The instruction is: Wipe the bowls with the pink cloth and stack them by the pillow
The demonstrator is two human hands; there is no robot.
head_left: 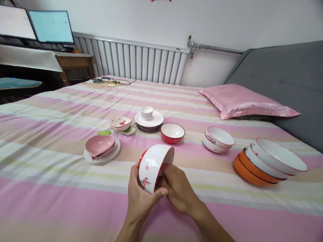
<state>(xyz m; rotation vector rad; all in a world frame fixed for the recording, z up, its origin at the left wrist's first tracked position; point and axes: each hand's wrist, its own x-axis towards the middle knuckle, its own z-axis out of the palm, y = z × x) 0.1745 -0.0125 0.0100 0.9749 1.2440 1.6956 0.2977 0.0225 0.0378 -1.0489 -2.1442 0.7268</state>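
A white bowl (155,165) with a red rim and red blossoms is tipped on its side above the bed, its mouth turned to the right. A red surface shows behind its left edge; I cannot tell whether this is a second bowl. Wrapped around the outside from the left is my left hand (140,196), its thumb near the lower rim. My right hand (177,186) grips at the mouth with curled fingers, partly hidden inside. Just beyond the held bowl stands a red bowl (172,133) with a white inside.
White bowls (218,139) and a stack of large orange and white bowls (255,166) stand on the right. Pink heart-shaped dishes (99,145) on plates, small dishes (120,123) and stacked plates (158,120) lie left and behind. A pink pillow (245,100) rests near the grey headboard.
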